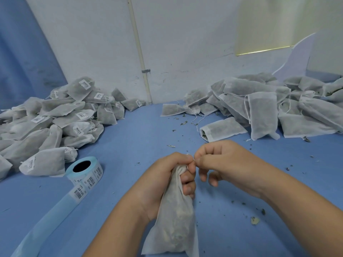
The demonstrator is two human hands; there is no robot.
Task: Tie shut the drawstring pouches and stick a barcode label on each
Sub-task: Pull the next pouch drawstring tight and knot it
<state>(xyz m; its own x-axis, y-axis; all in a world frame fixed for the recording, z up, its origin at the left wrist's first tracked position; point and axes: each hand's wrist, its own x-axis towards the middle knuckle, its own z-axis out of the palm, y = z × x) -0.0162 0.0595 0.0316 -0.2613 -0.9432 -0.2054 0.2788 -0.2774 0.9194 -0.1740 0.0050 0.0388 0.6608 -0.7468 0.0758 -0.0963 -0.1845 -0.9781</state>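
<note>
The left hand (164, 179) is gripping the gathered neck of the pouch (174, 229) above the desk's (139, 130) near edge, fingers curled tight round it, likely so the mouth is being held bunched while the filling is hanging below. The right hand (226, 164), just beside it with the wrist bent inward, is pinching the drawstring (191, 162) between thumb and forefinger, its other fingers loosely curled. The label roll (84, 170) is lying toward the near left, probably waiting for the sticking step.
</note>
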